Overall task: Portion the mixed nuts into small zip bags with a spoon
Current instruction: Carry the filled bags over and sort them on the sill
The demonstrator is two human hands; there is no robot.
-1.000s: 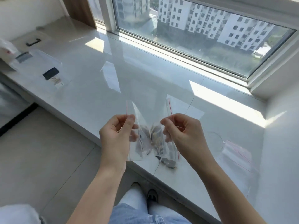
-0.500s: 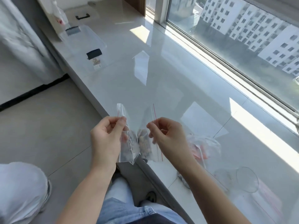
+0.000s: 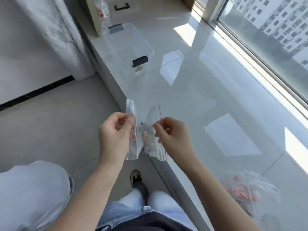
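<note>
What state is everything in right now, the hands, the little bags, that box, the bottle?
Left hand: pinching the left zip bag.
Right hand: pinching the right zip bag, which has nuts inside.
Clear box: on the sill, lid on.
Bottle: upright.
Bag pile: crumpled on the sill.

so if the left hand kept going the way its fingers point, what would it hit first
Probably the small clear zip bag of mixed nuts that the right hand pinches, hanging just beyond the left hand; depth is unclear.

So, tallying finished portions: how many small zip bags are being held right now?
2: one zip bag in the left hand, one holding nuts in the right hand. More may sit in the blurred pile bottom right.
</note>
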